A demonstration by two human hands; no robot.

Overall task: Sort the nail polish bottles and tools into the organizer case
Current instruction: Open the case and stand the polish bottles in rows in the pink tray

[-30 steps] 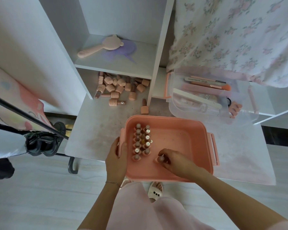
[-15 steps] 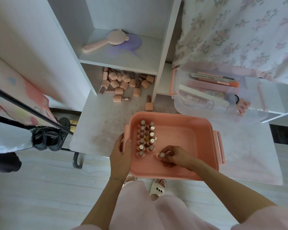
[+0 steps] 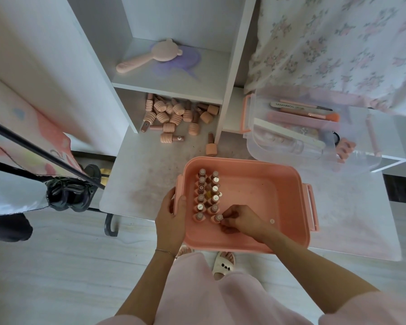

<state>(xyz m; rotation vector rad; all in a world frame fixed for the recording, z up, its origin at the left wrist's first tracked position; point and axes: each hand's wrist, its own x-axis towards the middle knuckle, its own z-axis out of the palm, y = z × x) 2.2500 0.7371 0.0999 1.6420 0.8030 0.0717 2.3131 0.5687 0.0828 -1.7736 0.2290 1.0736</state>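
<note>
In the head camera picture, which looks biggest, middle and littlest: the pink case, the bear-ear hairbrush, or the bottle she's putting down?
1. Pink case, biggest.
2. Hairbrush, though it's farther away.
3. Bottle pinched by her right hand, littlest.

Legible text: "SANANMOG" printed on nail file (image 3: 288, 105), lying in clear tray (image 3: 251, 137). Bottle cap labels too small to read.

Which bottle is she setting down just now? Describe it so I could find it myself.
Look in the pink case on the white table: two rows of upright bottles stand at its left end. The one you want is the bottle nearest her in the right-hand row, the only one pinched by the fingers of her right hand.
</note>
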